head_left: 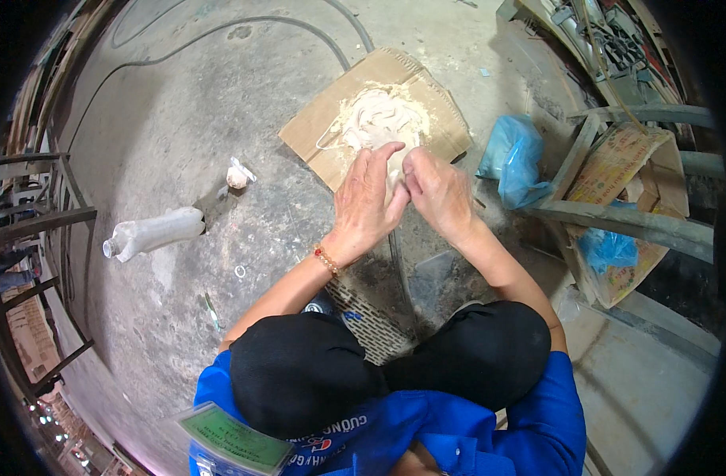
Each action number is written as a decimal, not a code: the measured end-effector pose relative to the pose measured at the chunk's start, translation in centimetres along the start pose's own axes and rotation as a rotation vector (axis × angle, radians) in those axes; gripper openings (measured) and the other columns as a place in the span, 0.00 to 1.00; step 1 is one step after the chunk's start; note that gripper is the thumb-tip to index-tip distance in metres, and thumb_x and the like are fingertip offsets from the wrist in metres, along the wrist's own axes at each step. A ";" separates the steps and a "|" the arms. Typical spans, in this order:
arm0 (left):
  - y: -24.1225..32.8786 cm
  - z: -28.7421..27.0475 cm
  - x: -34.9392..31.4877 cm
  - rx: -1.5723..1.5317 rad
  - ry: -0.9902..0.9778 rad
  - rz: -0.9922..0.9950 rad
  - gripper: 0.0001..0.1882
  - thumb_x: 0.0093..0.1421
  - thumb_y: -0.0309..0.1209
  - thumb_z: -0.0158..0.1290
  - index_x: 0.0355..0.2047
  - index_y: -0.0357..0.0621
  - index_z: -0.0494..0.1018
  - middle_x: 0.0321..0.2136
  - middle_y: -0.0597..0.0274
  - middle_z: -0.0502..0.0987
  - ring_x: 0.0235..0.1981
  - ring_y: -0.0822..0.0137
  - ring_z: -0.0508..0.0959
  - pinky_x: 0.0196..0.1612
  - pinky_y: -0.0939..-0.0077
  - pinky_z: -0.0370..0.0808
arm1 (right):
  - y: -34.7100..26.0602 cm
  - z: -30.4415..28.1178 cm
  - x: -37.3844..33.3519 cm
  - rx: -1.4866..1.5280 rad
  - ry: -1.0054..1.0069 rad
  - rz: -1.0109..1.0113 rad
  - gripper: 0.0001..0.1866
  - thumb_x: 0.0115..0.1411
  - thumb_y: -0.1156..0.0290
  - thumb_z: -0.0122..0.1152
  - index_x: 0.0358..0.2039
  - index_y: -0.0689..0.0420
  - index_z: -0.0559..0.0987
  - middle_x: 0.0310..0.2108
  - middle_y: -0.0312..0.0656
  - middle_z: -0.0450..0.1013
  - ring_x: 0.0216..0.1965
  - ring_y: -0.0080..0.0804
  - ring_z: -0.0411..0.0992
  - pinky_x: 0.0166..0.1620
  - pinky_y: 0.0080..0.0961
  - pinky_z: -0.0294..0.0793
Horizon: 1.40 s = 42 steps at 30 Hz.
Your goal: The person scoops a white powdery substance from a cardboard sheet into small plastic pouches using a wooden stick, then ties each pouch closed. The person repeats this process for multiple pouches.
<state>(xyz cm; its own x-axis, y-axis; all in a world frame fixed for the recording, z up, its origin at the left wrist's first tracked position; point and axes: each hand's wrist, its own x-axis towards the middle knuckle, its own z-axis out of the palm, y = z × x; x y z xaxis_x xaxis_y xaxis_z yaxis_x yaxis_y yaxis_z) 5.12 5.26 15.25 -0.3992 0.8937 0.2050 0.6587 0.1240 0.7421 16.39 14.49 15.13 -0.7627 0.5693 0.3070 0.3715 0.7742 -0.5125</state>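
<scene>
A mound of pale, creamy paste [379, 115] ringed by yellowish powder lies on a flat piece of brown cardboard [311, 131] on the floor. Both hands are close together at the cardboard's near edge. My left hand [364, 200] has its fingers stretched out and its thumb pointing toward the right hand. My right hand [442, 194] is curled, fingers pressed together beside the left fingertips. Some whitish stuff shows in the gap between the hands. Whether the right fingers pinch anything is hidden from above.
A whitish plastic bottle [158, 233] lies on its side at the left, near a small crumpled pale lump [237, 177]. A blue plastic bag [515, 159] stands right of the cardboard. A metal frame [624, 224] and an open carton [616, 274] stand farther right. Dark hoses [212, 32] cross the floor behind.
</scene>
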 end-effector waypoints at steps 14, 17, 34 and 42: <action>-3.8 2.2 -1.1 -0.377 0.074 -0.351 0.06 0.59 0.30 0.51 0.36 0.45 0.68 0.21 0.65 0.71 0.20 0.74 0.71 0.22 0.77 0.68 | 0.8 2.3 -1.5 1.124 -0.139 0.742 0.08 0.59 0.73 0.53 0.38 0.60 0.76 0.24 0.33 0.72 0.19 0.15 0.66 0.18 0.15 0.59; -4.8 2.6 -1.7 -0.857 -0.002 -0.552 0.04 0.61 0.30 0.49 0.35 0.45 0.68 0.21 0.69 0.71 0.19 0.80 0.69 0.18 0.85 0.64 | 0.5 1.9 -1.8 1.444 -0.249 0.841 0.10 0.62 0.68 0.51 0.38 0.59 0.76 0.20 0.29 0.68 0.16 0.11 0.61 0.16 0.10 0.54; -3.8 -1.0 -1.3 -1.456 -0.564 -0.751 0.11 0.62 0.38 0.48 0.35 0.42 0.71 0.18 0.72 0.69 0.10 0.85 0.58 0.11 0.92 0.53 | 1.3 0.9 -2.2 1.842 -0.402 0.956 0.15 0.65 0.62 0.46 0.24 0.56 0.71 0.14 0.29 0.62 0.08 0.11 0.52 0.10 0.10 0.49; -3.3 -0.6 -1.7 -1.505 -0.365 -0.853 0.12 0.62 0.37 0.49 0.40 0.43 0.69 0.18 0.74 0.69 0.14 0.83 0.63 0.17 0.90 0.60 | 0.9 1.6 -1.9 1.835 -0.359 0.983 0.16 0.65 0.60 0.47 0.23 0.55 0.71 0.14 0.29 0.63 0.08 0.12 0.52 0.10 0.10 0.50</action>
<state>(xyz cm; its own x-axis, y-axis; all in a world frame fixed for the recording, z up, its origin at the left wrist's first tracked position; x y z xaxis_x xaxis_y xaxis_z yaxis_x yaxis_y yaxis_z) 3.29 3.07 12.81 0.0014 0.8658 -0.5004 -0.8247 0.2840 0.4891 17.38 13.65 12.82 -0.8153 0.2832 -0.5051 -0.0312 -0.8925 -0.4500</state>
